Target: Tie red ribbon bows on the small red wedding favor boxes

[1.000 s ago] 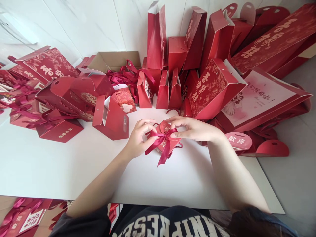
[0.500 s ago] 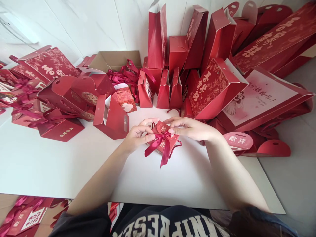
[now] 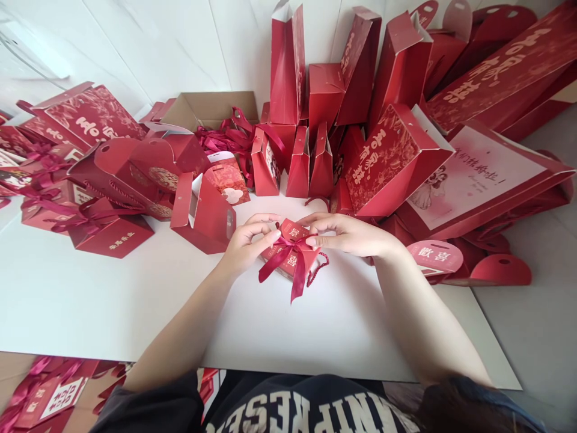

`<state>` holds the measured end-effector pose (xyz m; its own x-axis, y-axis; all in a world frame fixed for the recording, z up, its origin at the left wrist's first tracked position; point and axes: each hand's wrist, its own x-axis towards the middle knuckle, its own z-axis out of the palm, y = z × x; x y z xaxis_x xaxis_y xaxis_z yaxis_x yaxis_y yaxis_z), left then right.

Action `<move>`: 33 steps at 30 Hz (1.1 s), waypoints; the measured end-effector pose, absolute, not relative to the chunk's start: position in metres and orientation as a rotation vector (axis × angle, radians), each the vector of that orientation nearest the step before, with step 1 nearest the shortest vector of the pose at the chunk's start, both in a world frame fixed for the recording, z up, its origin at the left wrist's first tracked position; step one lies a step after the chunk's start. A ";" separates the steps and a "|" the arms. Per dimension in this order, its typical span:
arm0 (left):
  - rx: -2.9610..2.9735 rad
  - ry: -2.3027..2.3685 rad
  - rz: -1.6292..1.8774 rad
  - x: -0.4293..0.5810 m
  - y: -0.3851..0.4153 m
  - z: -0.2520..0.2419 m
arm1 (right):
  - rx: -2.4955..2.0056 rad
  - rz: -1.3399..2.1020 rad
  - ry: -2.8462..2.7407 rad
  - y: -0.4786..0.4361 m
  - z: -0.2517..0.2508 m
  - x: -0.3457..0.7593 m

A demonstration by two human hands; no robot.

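Small red box (image 3: 288, 263): centre of frame, on white table (image 3: 112, 300)
Ribbon bow (image 3: 294, 245): across the box
Left hand (image 3: 250, 242): curled at bow's left, grip unclear
Right hand (image 3: 345, 234): pinches bow's right loop

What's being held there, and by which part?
The ribbon bow: right hand pinches its right loop; left hand is at the left loop, grip unclear.

White tbl (image 3: 112, 300) carried, L side, a ribbon-tied red box (image 3: 121, 242) & an open red box (image 3: 207, 219); slim upright boxes (image 3: 297, 171) stood twd back; sm. bow-tied box (image 3: 285, 266) was ctr, on or just above the top, couldn't tell.
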<state>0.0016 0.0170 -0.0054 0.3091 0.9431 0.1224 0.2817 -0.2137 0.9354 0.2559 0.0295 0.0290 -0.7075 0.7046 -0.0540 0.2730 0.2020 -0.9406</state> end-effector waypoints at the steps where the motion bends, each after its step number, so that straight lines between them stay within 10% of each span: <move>1: 1.700 1.120 0.943 0.002 0.017 -0.006 | -0.916 1.511 -2.094 0.029 0.029 0.256; 33: 1.836 1.191 0.877 0.009 0.011 -0.008 | -0.960 1.500 -2.068 0.028 0.023 0.249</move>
<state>0.0089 0.0106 -0.0080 0.3275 0.9347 0.1379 0.4096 -0.2720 0.8708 0.2494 0.0284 0.0231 -0.6788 0.7312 -0.0670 0.2906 0.1837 -0.9390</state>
